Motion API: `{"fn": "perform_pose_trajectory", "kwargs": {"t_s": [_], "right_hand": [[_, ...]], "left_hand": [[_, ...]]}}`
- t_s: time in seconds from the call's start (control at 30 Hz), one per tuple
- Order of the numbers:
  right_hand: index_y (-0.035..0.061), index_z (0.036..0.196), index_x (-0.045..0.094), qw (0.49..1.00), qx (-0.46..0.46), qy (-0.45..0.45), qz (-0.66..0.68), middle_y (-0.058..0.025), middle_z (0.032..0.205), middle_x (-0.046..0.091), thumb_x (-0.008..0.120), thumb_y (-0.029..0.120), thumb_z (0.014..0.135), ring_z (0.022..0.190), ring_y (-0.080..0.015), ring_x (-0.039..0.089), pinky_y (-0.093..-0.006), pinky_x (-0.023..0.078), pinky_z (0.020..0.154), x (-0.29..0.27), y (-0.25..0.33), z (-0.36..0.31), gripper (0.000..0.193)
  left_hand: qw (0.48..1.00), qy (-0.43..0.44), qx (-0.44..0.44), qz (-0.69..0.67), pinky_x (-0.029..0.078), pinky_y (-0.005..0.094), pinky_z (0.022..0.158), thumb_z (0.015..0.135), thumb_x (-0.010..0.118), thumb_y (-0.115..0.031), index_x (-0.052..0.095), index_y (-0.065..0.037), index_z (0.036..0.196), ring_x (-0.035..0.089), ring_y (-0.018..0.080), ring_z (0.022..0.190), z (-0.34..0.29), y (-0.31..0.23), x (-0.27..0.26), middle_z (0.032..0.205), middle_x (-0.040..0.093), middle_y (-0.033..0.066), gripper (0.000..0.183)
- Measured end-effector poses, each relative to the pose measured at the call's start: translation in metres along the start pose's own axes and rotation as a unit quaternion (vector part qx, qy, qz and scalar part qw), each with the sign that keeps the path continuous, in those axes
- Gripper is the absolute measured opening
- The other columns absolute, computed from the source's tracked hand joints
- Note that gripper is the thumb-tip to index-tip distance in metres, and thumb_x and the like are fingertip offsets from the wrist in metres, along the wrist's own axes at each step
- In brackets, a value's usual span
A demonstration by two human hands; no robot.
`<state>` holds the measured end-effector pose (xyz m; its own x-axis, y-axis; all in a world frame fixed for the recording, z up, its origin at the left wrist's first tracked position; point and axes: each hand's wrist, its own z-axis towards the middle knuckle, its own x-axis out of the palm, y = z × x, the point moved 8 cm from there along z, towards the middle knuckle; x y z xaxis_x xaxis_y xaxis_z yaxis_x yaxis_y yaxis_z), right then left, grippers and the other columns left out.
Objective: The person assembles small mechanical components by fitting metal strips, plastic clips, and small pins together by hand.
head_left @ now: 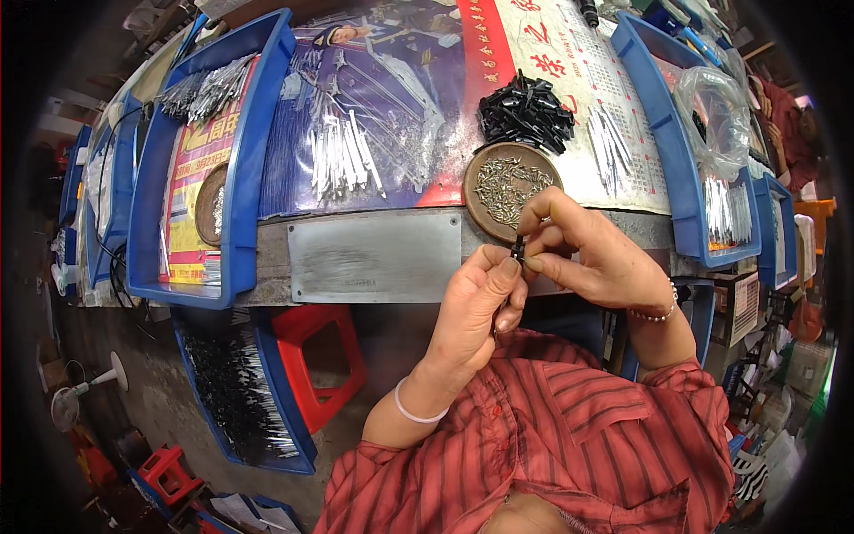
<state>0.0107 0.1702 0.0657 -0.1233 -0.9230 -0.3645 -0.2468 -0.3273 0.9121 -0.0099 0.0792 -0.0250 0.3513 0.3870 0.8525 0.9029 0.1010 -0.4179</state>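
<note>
My left hand (476, 303) pinches a small black part (518, 251) upright between thumb and fingers, in front of my chest at the table's near edge. Thumb and fingertips of my right hand (583, 254) close on the same part from the right; whether they also hold something tiny is hidden. Just beyond them stands a round brown dish (471, 198) holding many small brass-coloured metal pieces (509, 185). Behind the dish is a heap of black plastic parts (527, 111). Slim silver rods (342, 158) lie to the left, and more silver rods (610, 151) to the right.
A bare metal plate (374, 258) is fixed at the table's front edge. Blue trays (238, 258) (689, 233) flank the work area, holding rods and bags. Below the table are a red stool (351, 351) and a blue bin (307, 458) of black-and-silver pieces. Another person (783, 133) sits at far right.
</note>
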Motion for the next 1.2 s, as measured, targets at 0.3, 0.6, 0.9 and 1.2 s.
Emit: {"fn": "perform_pose_trajectory", "kwargs": {"t_s": [0.3, 0.6, 0.9, 1.2], "right_hand": [[0.0024, 0.105, 0.040, 0.999, 0.034, 0.015, 0.031, -0.0021, 0.074, 0.057, 0.055, -0.001, 0.083, 0.060, -0.0057, 0.050, -0.0194, 0.041, 0.052, 0.005, -0.011, -0.006, 0.027], [0.0022, 0.109, 0.038, 0.987, 0.058, 0.061, 0.137, -0.0054, 0.071, 0.060, 0.053, 0.000, 0.084, 0.057, -0.0098, 0.053, -0.0232, 0.042, 0.051, 0.006, -0.026, -0.005, 0.030], [0.0039, 0.111, 0.037, 0.950, 0.066, 0.080, 0.295, -0.0056, 0.074, 0.061, 0.055, 0.003, 0.086, 0.057, -0.0084, 0.050, -0.0201, 0.040, 0.049, 0.008, -0.039, 0.000, 0.031], [0.0033, 0.108, 0.040, 0.982, 0.069, 0.037, 0.172, -0.0032, 0.075, 0.060, 0.059, 0.010, 0.087, 0.057, -0.0060, 0.048, -0.0192, 0.038, 0.049, 0.001, -0.039, 0.002, 0.029]], "left_hand": [[1.000, 0.012, -0.004, -0.007, 0.029, 0.0157, 0.039, 0.091, 0.057, -0.025, 0.048, -0.008, 0.092, 0.039, 0.0044, 0.044, -0.005, 0.004, 0.000, 0.066, 0.053, 0.0020, 0.020], [1.000, 0.008, -0.019, 0.015, 0.030, 0.0151, 0.041, 0.091, 0.057, -0.023, 0.048, -0.007, 0.091, 0.038, 0.0037, 0.046, -0.003, 0.007, 0.001, 0.068, 0.052, 0.0015, 0.019], [0.999, -0.027, -0.008, 0.025, 0.030, 0.0157, 0.040, 0.091, 0.056, -0.023, 0.048, -0.007, 0.095, 0.039, 0.0044, 0.045, 0.000, 0.001, 0.005, 0.072, 0.054, 0.0035, 0.018], [1.000, 0.002, -0.024, -0.005, 0.027, 0.0172, 0.038, 0.093, 0.051, -0.030, 0.047, -0.007, 0.094, 0.036, 0.0042, 0.043, 0.008, 0.007, 0.002, 0.065, 0.050, 0.0026, 0.024]]}}
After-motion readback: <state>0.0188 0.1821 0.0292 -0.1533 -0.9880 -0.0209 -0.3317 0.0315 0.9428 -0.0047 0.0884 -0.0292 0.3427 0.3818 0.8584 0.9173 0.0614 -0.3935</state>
